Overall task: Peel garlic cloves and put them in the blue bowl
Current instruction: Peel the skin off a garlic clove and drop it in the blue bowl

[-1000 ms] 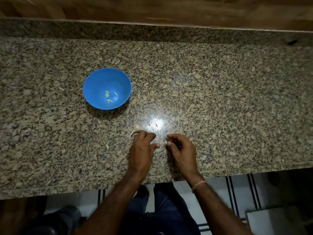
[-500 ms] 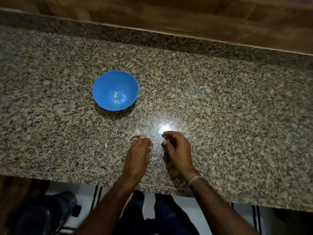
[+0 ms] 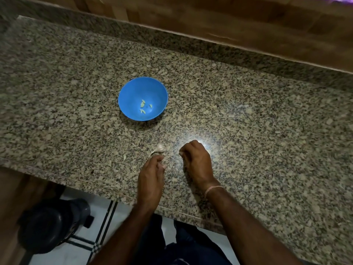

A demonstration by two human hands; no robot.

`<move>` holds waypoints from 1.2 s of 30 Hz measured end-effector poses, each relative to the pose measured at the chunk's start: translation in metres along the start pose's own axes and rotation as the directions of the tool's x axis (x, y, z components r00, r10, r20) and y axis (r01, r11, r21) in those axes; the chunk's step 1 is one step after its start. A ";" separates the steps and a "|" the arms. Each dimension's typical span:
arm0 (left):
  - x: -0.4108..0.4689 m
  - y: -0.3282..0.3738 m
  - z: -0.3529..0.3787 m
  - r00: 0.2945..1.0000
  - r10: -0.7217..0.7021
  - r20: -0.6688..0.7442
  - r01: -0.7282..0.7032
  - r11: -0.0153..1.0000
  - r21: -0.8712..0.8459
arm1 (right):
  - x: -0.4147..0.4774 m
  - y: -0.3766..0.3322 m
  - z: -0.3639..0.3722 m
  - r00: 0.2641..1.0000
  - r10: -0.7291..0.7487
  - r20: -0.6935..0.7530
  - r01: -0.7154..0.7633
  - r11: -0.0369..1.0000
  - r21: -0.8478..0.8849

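Head view: the left hand [image 3: 150,176] hovers low over the near part of the bench [image 3: 267,131], its fingers curled in toward the thumb. A pale spot shows at the fingertips, but motion blur makes it impossible to say whether it is a clove, a scrap of skin or a nail, so I cannot tell if this grip holds anything. The right hand [image 3: 197,160] sits just beside it, apart from it, knuckles up and fingers folded under. Its palm side is hidden, and whether that grip encloses something cannot be told either. A thin bracelet [image 3: 213,188] circles the right wrist.

Just beyond the left fingertips lies a whitish garlic piece [image 3: 159,148] on the bench, with a papery tail trailing toward the hand; whether the fingers touch that tail is unclear. A small skin flake [image 3: 124,157] lies to its left. A bright glare [image 3: 207,148] on the stone washes out the surface beside the right knuckles.

Farther back and to the left stands the blue bowl [image 3: 131,88], upright, with a few small peeled cloves [image 3: 142,103] at its bottom, too small to count surely. A wooden wall [image 3: 248,22] runs behind the bench, blurred. Below the bench edge, a dark round object [image 3: 49,224] on the floor is too dim to identify.
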State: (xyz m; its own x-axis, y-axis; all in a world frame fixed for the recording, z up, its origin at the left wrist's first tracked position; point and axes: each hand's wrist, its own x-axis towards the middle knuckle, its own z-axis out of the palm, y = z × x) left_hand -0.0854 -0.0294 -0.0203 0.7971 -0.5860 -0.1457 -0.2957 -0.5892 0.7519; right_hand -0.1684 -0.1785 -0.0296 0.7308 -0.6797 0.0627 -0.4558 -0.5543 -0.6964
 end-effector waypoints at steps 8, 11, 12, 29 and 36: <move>0.007 0.008 0.016 0.995 0.087 0.047 -0.093 0.984 0.152 | -0.002 0.004 -0.006 0.999 -0.017 0.039 0.017 1.000 0.004; 0.007 0.010 0.016 0.994 0.102 0.042 -0.107 0.979 0.175 | -0.005 0.009 -0.007 0.998 -0.022 0.052 0.020 0.999 0.033; 0.007 0.012 0.015 0.995 0.094 0.040 -0.100 0.978 0.182 | -0.005 0.009 -0.008 0.998 -0.025 0.051 0.023 0.999 0.037; 0.001 0.015 -0.012 0.968 -0.234 -0.090 0.231 0.972 -0.045 | -0.016 -0.011 0.000 0.992 -0.036 0.122 0.025 0.995 0.092; -0.008 0.003 -0.021 0.945 -0.316 -0.089 0.308 0.947 -0.090 | -0.019 -0.030 0.011 0.959 -0.208 0.193 0.211 0.977 0.004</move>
State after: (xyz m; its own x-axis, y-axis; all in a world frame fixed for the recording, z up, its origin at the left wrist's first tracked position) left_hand -0.0819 -0.0152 -0.0034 0.8932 -0.3181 -0.3177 0.0126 -0.6886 0.7250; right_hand -0.1627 -0.1440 -0.0178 0.8935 -0.4441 0.0673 -0.2892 -0.6835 -0.6702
